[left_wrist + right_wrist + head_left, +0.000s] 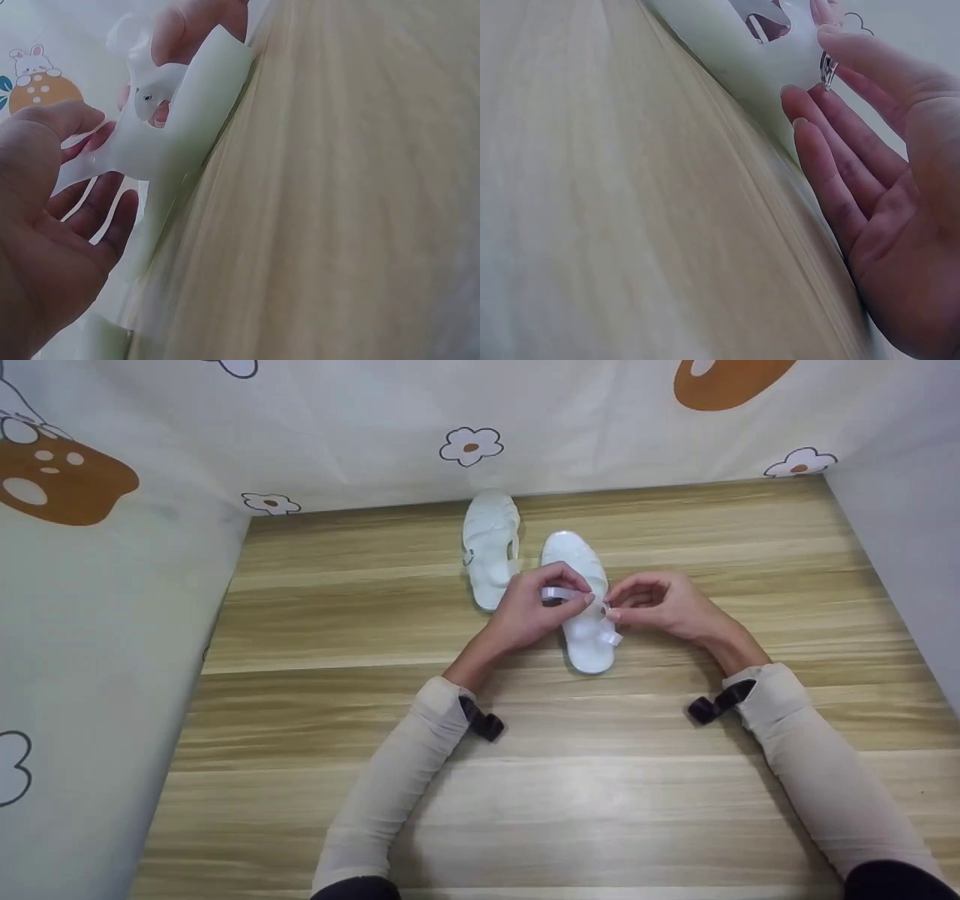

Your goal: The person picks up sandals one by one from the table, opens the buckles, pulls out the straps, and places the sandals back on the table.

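A white sandal (589, 654) lies sole down on the wooden surface, its toe pointing away from me. From its left side my left hand (525, 609) pinches the sandal's strap (555, 593) between thumb and forefinger, the other fingers loosely bent. On the opposite side my right hand (671, 606) pinches at a small metal buckle (828, 71) at the sandal's edge. Both sets of fingertips come close together over the sandal's middle. Part of the strap is hidden behind the left fingers.
A second white sandal (489, 536) lies just left and farther back, near the patterned cloth wall (375, 427). Wood-grain flooring (570, 795) stretches between the cloth walls. A dark camera (487, 726) is strapped on the left wrist, another camera (703, 710) on the right.
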The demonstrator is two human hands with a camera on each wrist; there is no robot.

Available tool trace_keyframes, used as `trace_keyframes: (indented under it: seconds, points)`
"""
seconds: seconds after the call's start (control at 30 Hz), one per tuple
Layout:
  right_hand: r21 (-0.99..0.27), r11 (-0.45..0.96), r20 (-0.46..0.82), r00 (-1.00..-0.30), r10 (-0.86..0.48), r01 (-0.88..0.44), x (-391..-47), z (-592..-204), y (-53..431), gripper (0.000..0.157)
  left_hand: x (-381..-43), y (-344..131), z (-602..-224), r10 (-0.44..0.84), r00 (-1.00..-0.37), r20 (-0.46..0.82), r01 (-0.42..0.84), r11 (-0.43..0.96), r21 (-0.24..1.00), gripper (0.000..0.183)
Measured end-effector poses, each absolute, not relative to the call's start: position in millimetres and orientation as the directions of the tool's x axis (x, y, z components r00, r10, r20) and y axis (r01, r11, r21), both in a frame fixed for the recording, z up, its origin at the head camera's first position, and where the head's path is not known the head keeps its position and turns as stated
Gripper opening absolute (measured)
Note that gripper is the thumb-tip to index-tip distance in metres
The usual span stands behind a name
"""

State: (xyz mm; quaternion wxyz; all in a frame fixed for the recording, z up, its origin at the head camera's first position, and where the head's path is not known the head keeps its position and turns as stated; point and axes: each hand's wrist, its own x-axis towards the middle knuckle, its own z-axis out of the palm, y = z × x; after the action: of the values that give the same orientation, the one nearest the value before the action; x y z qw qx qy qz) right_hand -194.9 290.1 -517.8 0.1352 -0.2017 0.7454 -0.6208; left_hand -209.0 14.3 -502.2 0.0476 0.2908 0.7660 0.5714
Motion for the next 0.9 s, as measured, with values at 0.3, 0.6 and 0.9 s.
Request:
trace_keyframes:
  seconds: [0.3, 0.6, 0.9]
  points:
    - [-0.973, 0.180, 0.041, -0.874, -0.484, -0.146, -195, -517, 287, 0.029, -207, 16, -491, 0.464, -0.822, 0.331, 0.515, 0.355, 0.781, 0.044]
    - [-0.944, 0.311, -0.040, -0.892, -0.450, -0.114, -195, -512, 283, 0.035, -191, 15, -472, 0.397, -0.900, 0.181, 0.409, 0.620, 0.670, 0.038]
    - [-0.924, 0.373, -0.090, -0.899, -0.428, -0.085, -192, -507, 279, 0.039, -180, 19, -469, 0.420, -0.907, 0.015, 0.343, 0.719, 0.605, 0.028]
